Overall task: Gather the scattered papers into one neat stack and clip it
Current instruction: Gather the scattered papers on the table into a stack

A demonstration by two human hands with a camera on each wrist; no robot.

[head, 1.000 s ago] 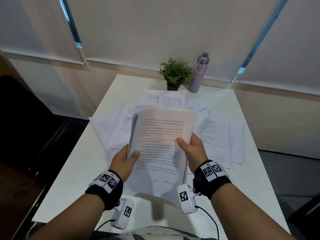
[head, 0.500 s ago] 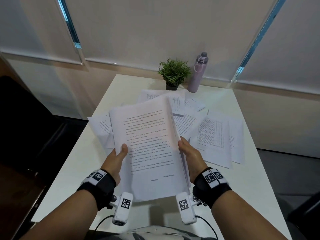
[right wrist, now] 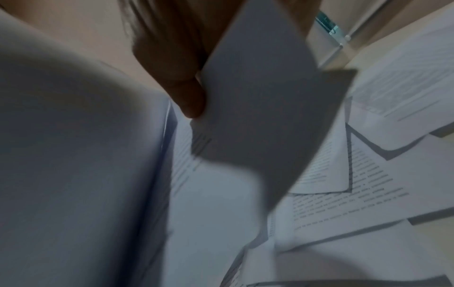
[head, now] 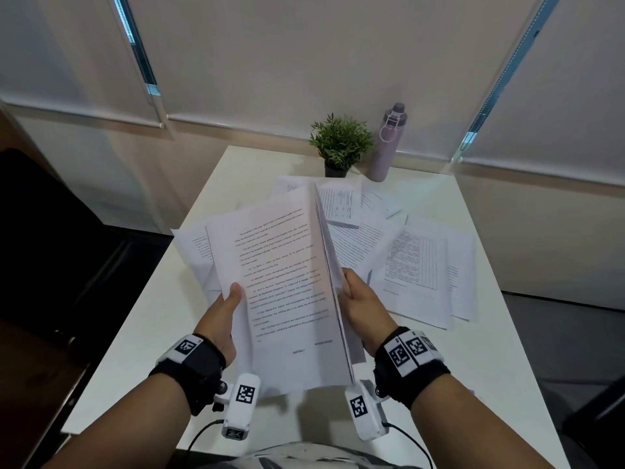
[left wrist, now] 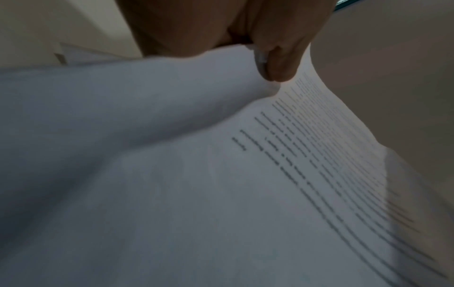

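Note:
I hold a bundle of printed papers (head: 287, 286) tilted up above the near part of the white table (head: 135, 350). My left hand (head: 223, 313) grips its left edge, thumb on the printed top sheet (left wrist: 282, 174). My right hand (head: 358, 302) grips the right edge, where several sheet edges fan apart; its thumb (right wrist: 189, 97) pinches grey sheets (right wrist: 258, 116). More loose papers (head: 416, 265) lie scattered on the table beyond and to the right. No clip is visible.
A small potted plant (head: 340, 143) and a lilac bottle (head: 387, 143) stand at the table's far edge by the wall. A dark chair (head: 50, 248) sits to the left. Bare tabletop shows at the near left and near right.
The bundle has swung from curling toward me to tilting left, its right edge raised and fanned. Both hands have kept their hold on its sides.

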